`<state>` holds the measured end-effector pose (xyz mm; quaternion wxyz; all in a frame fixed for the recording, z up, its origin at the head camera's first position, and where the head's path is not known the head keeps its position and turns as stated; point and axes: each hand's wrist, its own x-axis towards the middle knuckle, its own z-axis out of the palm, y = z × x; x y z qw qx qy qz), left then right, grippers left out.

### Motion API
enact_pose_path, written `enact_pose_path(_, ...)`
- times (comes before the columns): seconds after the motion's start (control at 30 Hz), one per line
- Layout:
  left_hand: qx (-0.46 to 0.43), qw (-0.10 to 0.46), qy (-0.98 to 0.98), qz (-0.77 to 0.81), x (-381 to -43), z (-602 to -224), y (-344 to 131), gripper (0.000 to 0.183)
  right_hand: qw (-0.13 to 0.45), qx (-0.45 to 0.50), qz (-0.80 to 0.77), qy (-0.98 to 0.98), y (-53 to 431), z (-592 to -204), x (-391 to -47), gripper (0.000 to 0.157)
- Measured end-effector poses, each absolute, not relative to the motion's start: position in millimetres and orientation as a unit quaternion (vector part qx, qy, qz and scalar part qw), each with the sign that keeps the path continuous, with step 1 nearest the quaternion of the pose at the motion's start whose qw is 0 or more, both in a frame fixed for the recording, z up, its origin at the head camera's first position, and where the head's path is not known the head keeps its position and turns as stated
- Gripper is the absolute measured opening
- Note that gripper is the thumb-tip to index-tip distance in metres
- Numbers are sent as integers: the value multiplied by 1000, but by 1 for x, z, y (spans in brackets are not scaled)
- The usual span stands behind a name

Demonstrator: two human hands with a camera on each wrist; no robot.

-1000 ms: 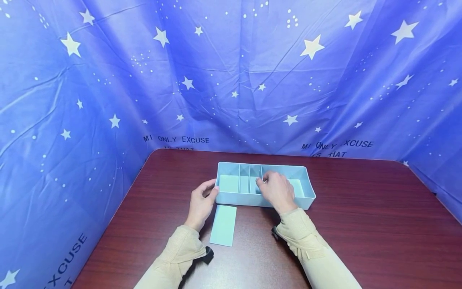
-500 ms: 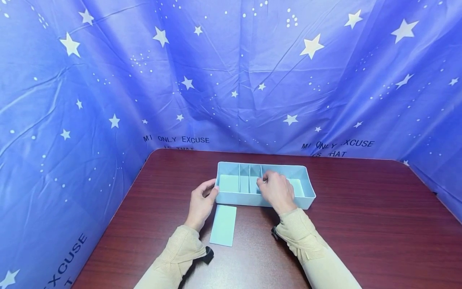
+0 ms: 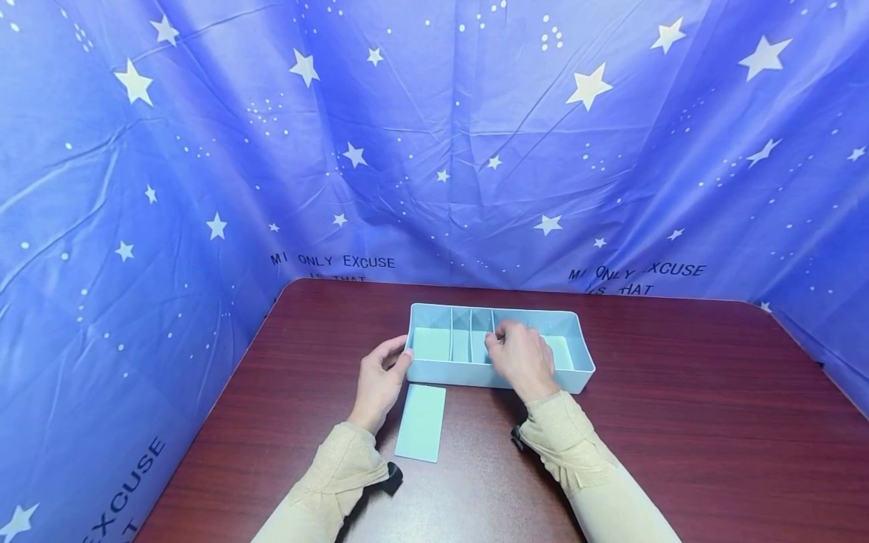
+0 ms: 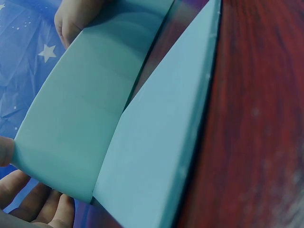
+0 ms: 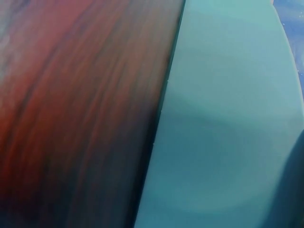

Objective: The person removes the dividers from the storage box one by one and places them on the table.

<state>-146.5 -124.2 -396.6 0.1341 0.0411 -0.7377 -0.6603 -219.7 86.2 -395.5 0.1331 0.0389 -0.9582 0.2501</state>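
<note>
A long pale-blue divider box [image 3: 448, 372] stands upright on the table in the head view, with upright dividers [image 3: 461, 335] across its inside. My left hand [image 3: 379, 382] holds its left end; in the left wrist view the thumb lies at the top rim and the fingers [image 4: 52, 209] curl along the end wall. My right hand [image 3: 524, 360] reaches over the front wall and pinches the rightmost visible divider [image 3: 492, 320] between thumb and fingers, its lower part hidden by the hand. The right wrist view holds the box's front wall [image 5: 218, 118] but not the fingers.
A flat pale-blue rectangular panel [image 3: 420, 424] lies on the dark red wood-grain table [image 3: 692, 407], just in front of the box's left end. Blue star-printed curtains [image 3: 441, 136] hang behind the table and along its left side.
Hardly anything differs: the right thumb has moved very slightly at the divider. The box, the loose panel and my left hand stay in place.
</note>
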Motion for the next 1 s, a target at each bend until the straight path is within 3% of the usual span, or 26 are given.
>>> enact_pose_path(0.4,44,134,-731,-667,-168,-432,-131,32,159,51,252,-953,87,-398,-221,18)
enact_pose_path(1.0,45,136,-728,-671,-168,-434,-131,31,183,59,263,-946,86,-398,-220,19)
